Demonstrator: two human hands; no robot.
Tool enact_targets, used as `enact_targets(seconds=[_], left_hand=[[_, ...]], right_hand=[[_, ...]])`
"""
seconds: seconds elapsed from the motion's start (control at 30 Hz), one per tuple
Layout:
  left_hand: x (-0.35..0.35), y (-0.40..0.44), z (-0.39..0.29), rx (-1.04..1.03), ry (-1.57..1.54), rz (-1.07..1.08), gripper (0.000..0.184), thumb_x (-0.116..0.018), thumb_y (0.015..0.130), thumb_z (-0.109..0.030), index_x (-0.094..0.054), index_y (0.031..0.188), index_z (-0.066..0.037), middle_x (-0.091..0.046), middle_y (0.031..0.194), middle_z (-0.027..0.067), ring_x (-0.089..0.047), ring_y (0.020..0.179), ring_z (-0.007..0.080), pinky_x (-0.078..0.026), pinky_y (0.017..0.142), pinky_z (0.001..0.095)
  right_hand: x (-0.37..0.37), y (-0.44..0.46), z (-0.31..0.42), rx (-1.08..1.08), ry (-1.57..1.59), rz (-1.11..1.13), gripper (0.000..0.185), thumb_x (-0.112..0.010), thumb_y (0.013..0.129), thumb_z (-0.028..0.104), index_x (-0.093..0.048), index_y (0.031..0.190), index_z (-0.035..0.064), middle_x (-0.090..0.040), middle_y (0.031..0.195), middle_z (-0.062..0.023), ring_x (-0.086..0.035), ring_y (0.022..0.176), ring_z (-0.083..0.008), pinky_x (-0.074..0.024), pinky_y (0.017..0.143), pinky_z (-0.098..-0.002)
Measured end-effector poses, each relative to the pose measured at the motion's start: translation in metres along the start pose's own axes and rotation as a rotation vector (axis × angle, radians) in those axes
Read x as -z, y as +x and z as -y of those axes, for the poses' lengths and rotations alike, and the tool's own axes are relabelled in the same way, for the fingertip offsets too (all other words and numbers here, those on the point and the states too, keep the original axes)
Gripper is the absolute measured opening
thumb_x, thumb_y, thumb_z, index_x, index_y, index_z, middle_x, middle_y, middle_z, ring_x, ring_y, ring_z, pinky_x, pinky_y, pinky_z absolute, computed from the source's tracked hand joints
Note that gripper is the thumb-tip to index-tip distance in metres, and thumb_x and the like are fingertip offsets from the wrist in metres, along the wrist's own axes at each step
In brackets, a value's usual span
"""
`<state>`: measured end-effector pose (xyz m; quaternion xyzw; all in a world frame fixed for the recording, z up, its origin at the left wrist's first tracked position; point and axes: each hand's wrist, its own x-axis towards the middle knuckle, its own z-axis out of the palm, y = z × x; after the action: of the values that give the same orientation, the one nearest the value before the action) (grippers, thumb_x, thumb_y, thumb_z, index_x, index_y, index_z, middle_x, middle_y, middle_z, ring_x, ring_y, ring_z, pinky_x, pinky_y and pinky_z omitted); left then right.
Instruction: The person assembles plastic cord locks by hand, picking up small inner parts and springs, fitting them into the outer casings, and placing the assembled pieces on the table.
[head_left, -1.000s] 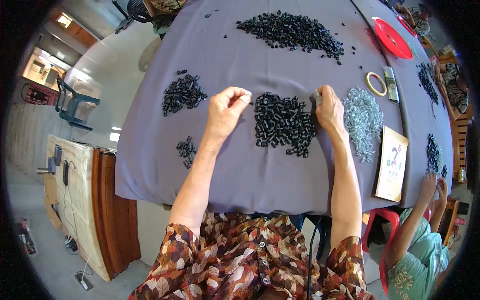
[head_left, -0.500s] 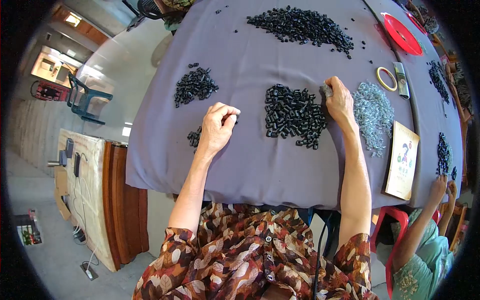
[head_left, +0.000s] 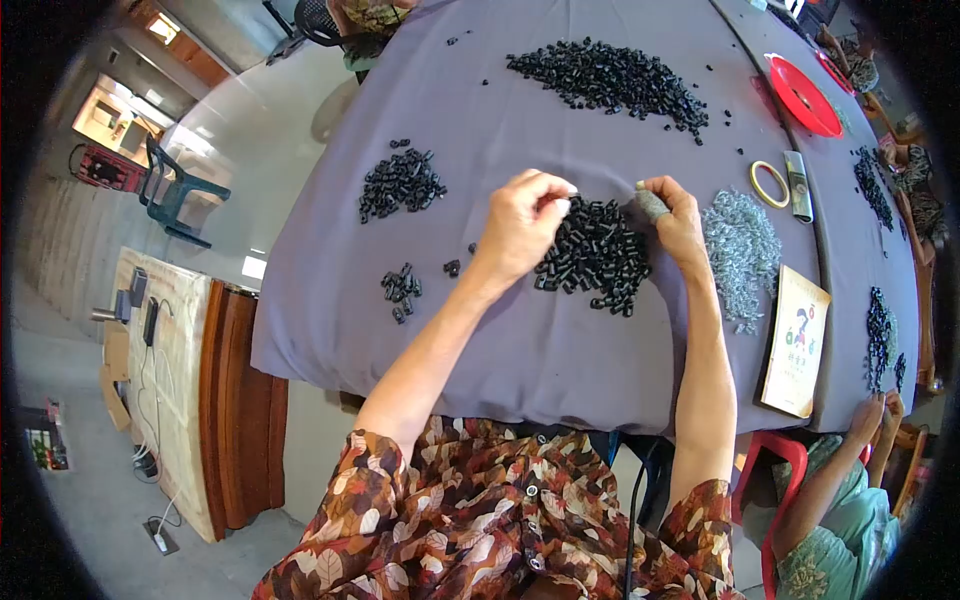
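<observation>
My left hand (head_left: 520, 228) is at the upper left edge of the middle pile of small black plastic pieces (head_left: 600, 255). Its thumb and index finger are pinched together, and a dark bit shows at the tips, too small to name. Right of that pile, my right hand (head_left: 678, 222) has its fingers curled in, with a grey cover (head_left: 652, 205) on one digit. Whatever it holds is too small to make out. Beside it lies a heap of small clear pieces (head_left: 742, 255).
Black pieces form a large far pile (head_left: 615, 85) and smaller left piles (head_left: 400, 183) (head_left: 402, 288). Rightward are a tape roll (head_left: 768, 185), a slim packet (head_left: 798, 187), a booklet (head_left: 797, 340) and a red tray (head_left: 805, 97). Another person's hands (head_left: 878, 412) work at far right.
My left hand has moved right, from beside the small left piles to the middle pile. My right hand has stayed by that pile's right side. The view has shifted slightly.
</observation>
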<state>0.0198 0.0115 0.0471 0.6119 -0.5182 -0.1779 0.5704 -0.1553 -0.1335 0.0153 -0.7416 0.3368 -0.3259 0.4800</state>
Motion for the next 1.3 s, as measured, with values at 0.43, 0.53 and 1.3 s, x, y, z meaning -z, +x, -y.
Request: enact_targets(seconds=[0.43,0.53,1.3], left_hand=[[-0.044,0.019,0.021,0.027,-0.093,0.130,0.008,-0.062,0.078,0.000,-0.064,0.085,0.000,-0.060,0.079,0.0003,-0.051,0.067,0.0053,-0.043,0.061,0.0202],[-0.045,0.015,0.023,0.035,-0.125,0.139,0.007,-0.062,0.078,0.000,-0.063,0.085,0.000,-0.059,0.078,-0.0002,-0.051,0.067,0.0054,-0.043,0.061,0.0201],[-0.044,0.008,0.023,-0.118,0.301,-0.036,0.010,-0.053,0.084,-0.014,-0.056,0.081,-0.006,-0.058,0.075,0.0061,-0.055,0.071,0.0235,-0.036,0.068,0.0353]], right_hand=[[-0.012,-0.003,0.016,0.017,0.224,0.152,0.011,-0.060,0.080,0.001,-0.058,0.091,-0.0004,-0.058,0.079,0.0007,-0.051,0.074,-0.0050,-0.0424,0.066,-0.0205],[-0.011,-0.004,0.016,-0.005,0.278,0.150,0.012,-0.061,0.079,0.001,-0.057,0.091,-0.0005,-0.058,0.080,0.0006,-0.052,0.075,-0.0051,-0.0426,0.067,-0.0202],[-0.034,-0.008,0.014,-0.017,0.272,0.023,0.015,-0.063,0.077,-0.001,-0.056,0.090,0.0015,-0.059,0.080,0.0003,-0.054,0.074,-0.0054,-0.0448,0.068,-0.0205]])
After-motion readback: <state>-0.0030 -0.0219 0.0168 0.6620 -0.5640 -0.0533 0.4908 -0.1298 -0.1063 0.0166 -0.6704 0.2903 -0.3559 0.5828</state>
